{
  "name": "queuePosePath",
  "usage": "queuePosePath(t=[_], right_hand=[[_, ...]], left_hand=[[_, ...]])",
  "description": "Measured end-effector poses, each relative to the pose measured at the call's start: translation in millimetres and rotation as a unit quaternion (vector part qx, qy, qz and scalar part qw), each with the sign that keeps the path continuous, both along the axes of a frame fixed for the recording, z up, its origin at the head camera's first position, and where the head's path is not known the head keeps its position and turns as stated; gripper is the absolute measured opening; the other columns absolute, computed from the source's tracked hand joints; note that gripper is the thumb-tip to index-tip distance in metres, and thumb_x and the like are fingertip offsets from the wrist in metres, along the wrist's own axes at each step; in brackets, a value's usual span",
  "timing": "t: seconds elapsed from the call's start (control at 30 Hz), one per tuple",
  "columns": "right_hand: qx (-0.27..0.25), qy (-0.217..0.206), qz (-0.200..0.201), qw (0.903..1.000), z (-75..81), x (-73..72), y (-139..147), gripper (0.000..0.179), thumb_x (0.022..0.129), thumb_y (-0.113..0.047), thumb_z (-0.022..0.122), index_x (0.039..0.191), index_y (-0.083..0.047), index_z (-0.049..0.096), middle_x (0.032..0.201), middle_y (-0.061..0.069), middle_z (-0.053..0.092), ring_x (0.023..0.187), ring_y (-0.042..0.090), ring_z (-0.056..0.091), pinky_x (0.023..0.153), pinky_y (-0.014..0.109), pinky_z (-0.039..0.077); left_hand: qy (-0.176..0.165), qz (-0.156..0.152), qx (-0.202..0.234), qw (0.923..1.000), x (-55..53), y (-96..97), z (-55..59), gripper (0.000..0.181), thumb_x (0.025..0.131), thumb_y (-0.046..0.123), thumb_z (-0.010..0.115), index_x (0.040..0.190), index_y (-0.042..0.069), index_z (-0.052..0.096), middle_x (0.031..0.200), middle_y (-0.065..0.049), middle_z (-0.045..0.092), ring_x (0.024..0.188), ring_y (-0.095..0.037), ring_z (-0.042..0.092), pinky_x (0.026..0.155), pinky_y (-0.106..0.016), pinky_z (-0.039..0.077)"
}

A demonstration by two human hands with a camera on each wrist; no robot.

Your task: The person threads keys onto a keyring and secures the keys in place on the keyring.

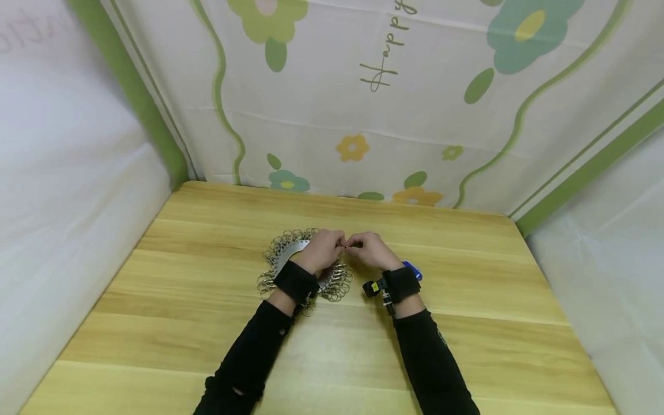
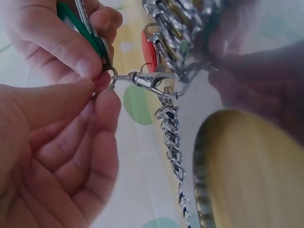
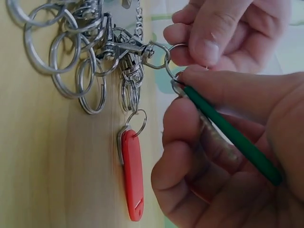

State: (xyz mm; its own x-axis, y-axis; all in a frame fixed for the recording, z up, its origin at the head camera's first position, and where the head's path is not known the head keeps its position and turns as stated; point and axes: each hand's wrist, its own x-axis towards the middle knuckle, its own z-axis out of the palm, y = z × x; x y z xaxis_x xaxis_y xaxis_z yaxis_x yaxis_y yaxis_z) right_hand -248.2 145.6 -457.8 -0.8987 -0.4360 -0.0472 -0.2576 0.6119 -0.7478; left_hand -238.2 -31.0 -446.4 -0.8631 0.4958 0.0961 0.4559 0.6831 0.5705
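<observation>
A flat metal ring (image 1: 284, 253) lies on the table with many swivel clasps and split rings around its rim. My left hand (image 1: 323, 251) reaches over it and pinches a split ring (image 2: 113, 78) at the end of a swivel clasp (image 2: 149, 81). The right hand (image 1: 370, 252) meets it fingertip to fingertip, holding a green key tag (image 3: 232, 135) between thumb and curled fingers. The green tag's small end loop sits at that split ring, partly hidden by the fingers. From a neighbouring clasp hangs a red key tag (image 3: 133, 173) on its own ring.
Beside my right wrist a blue object (image 1: 413, 270) shows, partly covered by the wrist strap. The wooden table (image 1: 207, 340) ends at a patterned cloth wall (image 1: 311, 115) at the back, with white cloth walls at both sides.
</observation>
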Motion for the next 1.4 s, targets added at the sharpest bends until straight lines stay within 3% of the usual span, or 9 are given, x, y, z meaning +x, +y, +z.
queuePosePath(t=[0.27, 0.6, 0.83, 1.07, 1.17, 1.4], right_hand=[[-0.009, -0.021, -0.008, 0.9997, -0.8, 0.3, 2.3, 0.011, 0.094, -0.012, 0.059, 0.093, -0.012, 0.07, 0.093, 0.005, 0.066, 0.072, 0.02, 0.058, 0.063, 0.031, 0.047], [0.022, 0.032, 0.0, 0.9992, 5.5, 1.8, 4.0, 0.012, 0.093, -0.012, 0.062, 0.096, -0.012, 0.073, 0.098, 0.003, 0.068, 0.093, 0.019, 0.062, 0.08, 0.033, 0.05], [0.024, 0.058, 0.008, 0.998, 8.2, 2.2, -1.0, 0.011, 0.091, -0.01, 0.064, 0.096, -0.008, 0.073, 0.095, 0.004, 0.069, 0.086, 0.018, 0.063, 0.075, 0.032, 0.05], [0.039, 0.041, 0.006, 0.9984, 5.9, 0.9, -4.1, 0.007, 0.09, -0.011, 0.066, 0.091, -0.009, 0.073, 0.089, 0.002, 0.068, 0.078, 0.014, 0.061, 0.071, 0.03, 0.049], [0.033, 0.034, 0.009, 0.9988, 5.1, 0.5, -3.7, 0.008, 0.091, -0.011, 0.065, 0.091, -0.01, 0.072, 0.088, 0.001, 0.067, 0.077, 0.014, 0.06, 0.069, 0.03, 0.049], [0.017, 0.02, 0.004, 0.9997, 3.4, -1.0, -2.1, 0.009, 0.092, -0.013, 0.063, 0.091, -0.011, 0.072, 0.088, 0.001, 0.068, 0.074, 0.014, 0.06, 0.066, 0.029, 0.048]], left_hand=[[-0.016, 0.0, -0.046, 0.9988, -0.3, -0.1, -0.5, 0.012, 0.094, 0.012, 0.06, 0.086, 0.007, 0.067, 0.072, 0.001, 0.059, 0.061, -0.012, 0.054, 0.064, -0.028, 0.047], [0.03, -0.015, -0.085, 0.9958, 2.7, 1.7, 4.3, 0.013, 0.097, 0.014, 0.054, 0.087, 0.012, 0.063, 0.07, 0.001, 0.054, 0.06, -0.013, 0.051, 0.063, -0.029, 0.044], [0.028, -0.005, -0.064, 0.9976, 2.8, 2.4, 4.7, 0.007, 0.096, 0.009, 0.055, 0.094, 0.011, 0.062, 0.075, -0.001, 0.058, 0.061, -0.014, 0.053, 0.064, -0.028, 0.045], [0.035, -0.004, -0.062, 0.9975, 1.8, 3.7, 4.5, 0.01, 0.092, 0.003, 0.056, 0.098, 0.011, 0.055, 0.075, -0.001, 0.057, 0.061, -0.015, 0.053, 0.061, -0.028, 0.043], [0.025, 0.006, -0.072, 0.9971, 0.6, 3.9, 2.0, 0.005, 0.094, 0.008, 0.055, 0.092, 0.011, 0.058, 0.072, -0.002, 0.056, 0.059, -0.014, 0.052, 0.06, -0.027, 0.043], [0.004, 0.01, -0.084, 0.9964, -1.4, 2.5, -1.0, 0.022, 0.097, 0.011, 0.051, 0.076, 0.013, 0.057, 0.061, -0.001, 0.051, 0.052, -0.013, 0.048, 0.057, -0.026, 0.039]])
